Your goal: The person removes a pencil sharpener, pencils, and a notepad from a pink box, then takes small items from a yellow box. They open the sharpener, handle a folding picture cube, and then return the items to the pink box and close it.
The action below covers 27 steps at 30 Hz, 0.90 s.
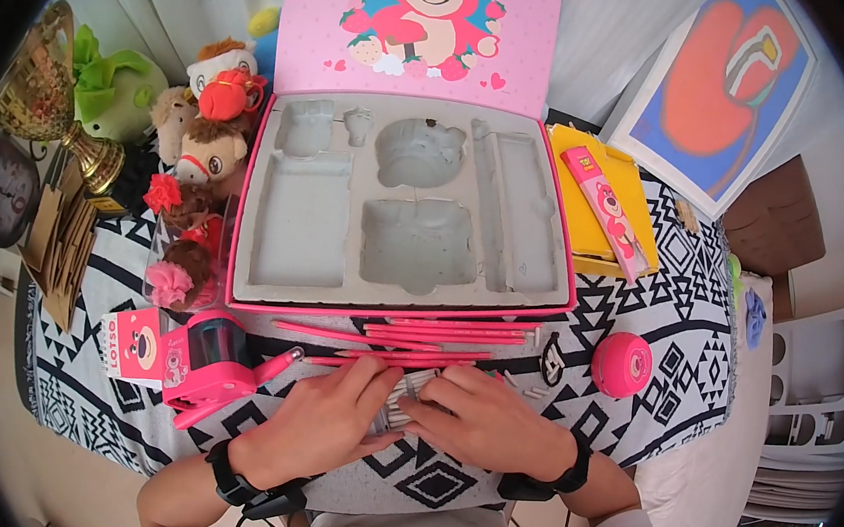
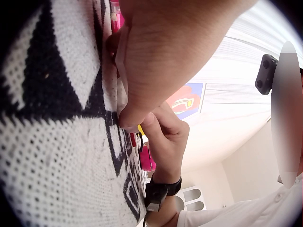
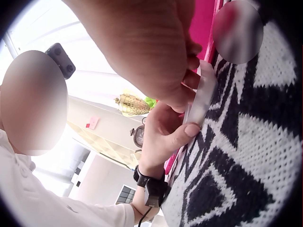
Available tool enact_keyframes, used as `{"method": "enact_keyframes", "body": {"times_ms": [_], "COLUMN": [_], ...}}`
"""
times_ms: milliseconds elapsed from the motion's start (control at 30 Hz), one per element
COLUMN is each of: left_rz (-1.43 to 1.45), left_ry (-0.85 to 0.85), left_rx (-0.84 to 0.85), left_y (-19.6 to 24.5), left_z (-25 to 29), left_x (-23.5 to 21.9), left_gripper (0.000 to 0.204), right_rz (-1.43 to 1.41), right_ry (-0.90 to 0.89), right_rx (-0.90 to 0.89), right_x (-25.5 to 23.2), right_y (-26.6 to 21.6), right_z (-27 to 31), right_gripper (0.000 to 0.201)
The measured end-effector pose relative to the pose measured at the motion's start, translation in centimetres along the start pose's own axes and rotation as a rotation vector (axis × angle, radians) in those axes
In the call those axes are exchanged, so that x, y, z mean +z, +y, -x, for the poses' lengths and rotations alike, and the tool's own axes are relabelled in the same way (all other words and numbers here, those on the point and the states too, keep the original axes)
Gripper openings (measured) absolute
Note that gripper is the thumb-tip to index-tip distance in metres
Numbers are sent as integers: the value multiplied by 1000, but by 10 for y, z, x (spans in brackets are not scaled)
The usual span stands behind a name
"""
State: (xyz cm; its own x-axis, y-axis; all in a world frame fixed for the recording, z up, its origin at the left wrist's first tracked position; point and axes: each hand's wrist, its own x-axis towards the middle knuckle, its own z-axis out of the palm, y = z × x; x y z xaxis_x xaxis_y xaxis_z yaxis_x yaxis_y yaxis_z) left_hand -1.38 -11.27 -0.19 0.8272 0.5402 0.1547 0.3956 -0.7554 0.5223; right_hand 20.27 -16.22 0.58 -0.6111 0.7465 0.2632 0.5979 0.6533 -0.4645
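A translucent plastic case (image 3: 205,87) lies low over the patterned cloth, with several small white sticks (image 1: 418,389) in it. My left hand (image 1: 328,421) grips the case at its left side, the thumb along the near edge in the right wrist view. From the other side my right hand (image 1: 494,420) has curled fingers at the case, fingertips among the sticks, and these fingers partly cover the contents. Just beyond both hands, several pink pencils (image 1: 400,345) lie in loose rows. More white sticks (image 1: 534,392) lie right of my right hand.
Behind the pencils stands an open pink gift box (image 1: 359,183) with a grey moulded insert. A pink crank sharpener (image 1: 208,360) is at left, a round pink item (image 1: 622,365) at right. Plush toys (image 1: 213,150) and a gold trophy (image 1: 90,159) line the left; a yellow box (image 1: 603,204) sits right.
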Motion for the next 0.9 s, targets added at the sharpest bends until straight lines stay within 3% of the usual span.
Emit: {"method": "enact_keyframes", "body": {"times_ms": [267, 567, 900], "left_rz": [-1, -10, 8], "left_ry": [-37, -24, -34], "left_rx": [-26, -36, -38], "left_y": [-1, 0, -1], "left_z": [2, 2, 2], "left_x": [0, 1, 1], "left_gripper": [62, 62, 63], "right_rz": [-23, 1, -10], "right_ry": [-69, -6, -41], "right_rx": [-20, 11, -25], "right_x": [-8, -3, -3], "right_y": [-7, -1, -4], "right_z": [1, 0, 0], "right_gripper": [23, 32, 23]}}
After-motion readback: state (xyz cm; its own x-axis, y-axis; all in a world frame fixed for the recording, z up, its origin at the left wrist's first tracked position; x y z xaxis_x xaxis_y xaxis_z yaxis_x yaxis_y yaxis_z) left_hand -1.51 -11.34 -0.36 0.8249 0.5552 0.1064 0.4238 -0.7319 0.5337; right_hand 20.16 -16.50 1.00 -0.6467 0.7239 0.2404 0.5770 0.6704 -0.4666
